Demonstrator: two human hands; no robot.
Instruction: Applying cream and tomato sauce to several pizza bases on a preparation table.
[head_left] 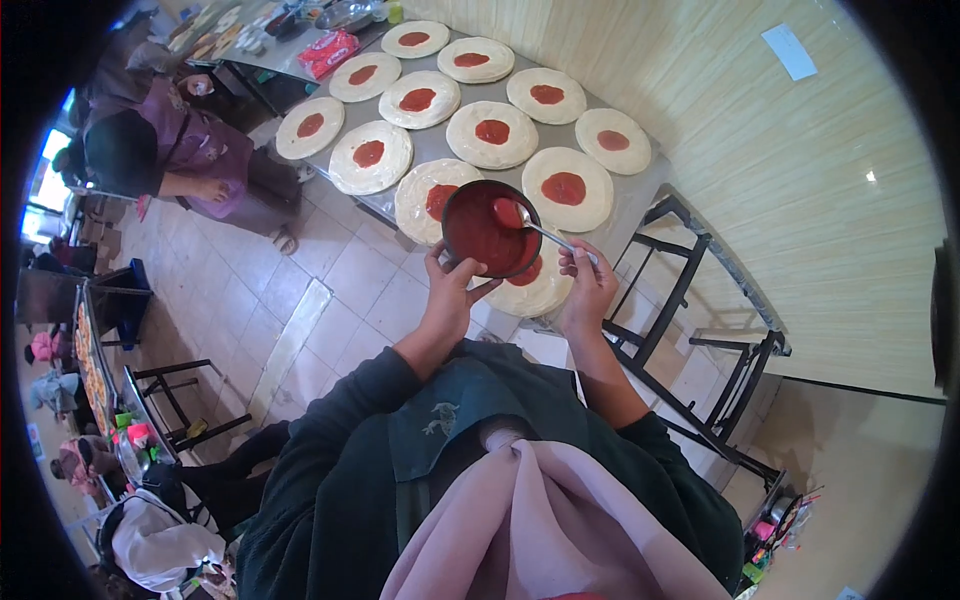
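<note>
My left hand (455, 292) is closed on the near left rim of a dark bowl (447, 215) that is tilted toward me. Red sauce (483, 232) coats the inside of the bowl. In my right hand (589, 285) is the handle of a metal spoon (555, 238), its sauce-covered end over the bowl's right side. Partly hidden under the bowl lies the nearest pizza base (545, 292), with red sauce in its middle. Several more round pizza bases, such as one close by (590, 205), cover the table, each with a red patch of sauce.
The grey table (640, 190) stands against a pale wall (800, 200). Black metal frames (660, 300) are at the right. At the left, a person in a purple apron (205, 140) stands near the table. A red package (328, 53) lies toward the back. More people work at the lower left.
</note>
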